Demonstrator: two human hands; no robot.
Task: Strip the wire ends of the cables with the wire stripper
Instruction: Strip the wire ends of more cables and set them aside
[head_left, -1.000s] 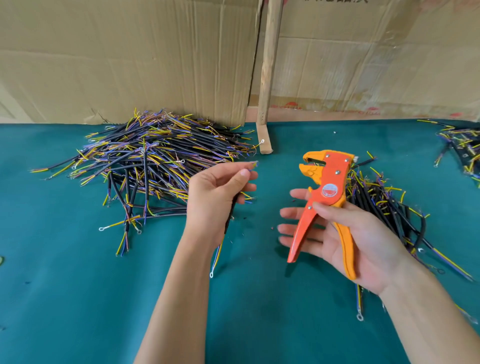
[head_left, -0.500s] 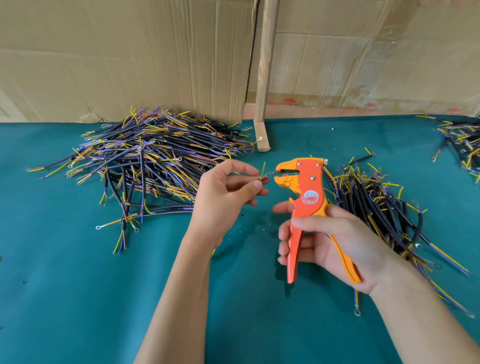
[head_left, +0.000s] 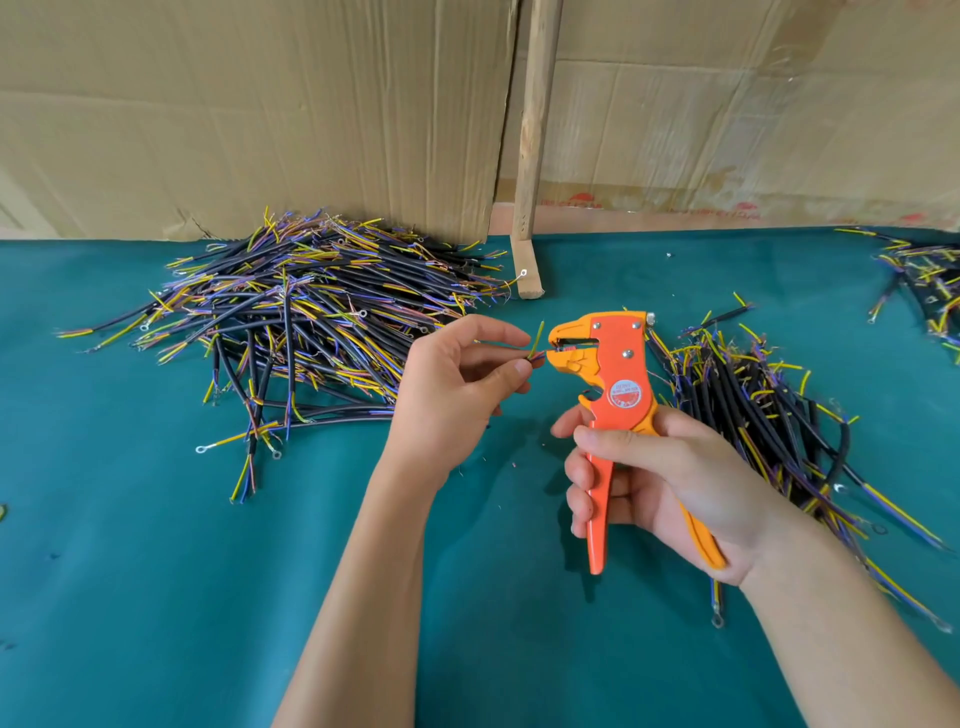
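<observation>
Head view: left hand (head_left: 457, 395) pinches a cable (head_left: 535, 349) at the wire stripper (head_left: 597, 364) gripped by right hand (head_left: 670, 478); next, probably insert and squeeze.

left hand (head_left: 457, 395) up with thumb and forefinger pinched together, right hand (head_left: 660, 483) curled tight in a grip, both forearms reaching forward

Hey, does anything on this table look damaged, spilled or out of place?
Nothing stands out. The cables lie in loose heaps on the green table, and the right hand holds the wire stripper normally.
</observation>
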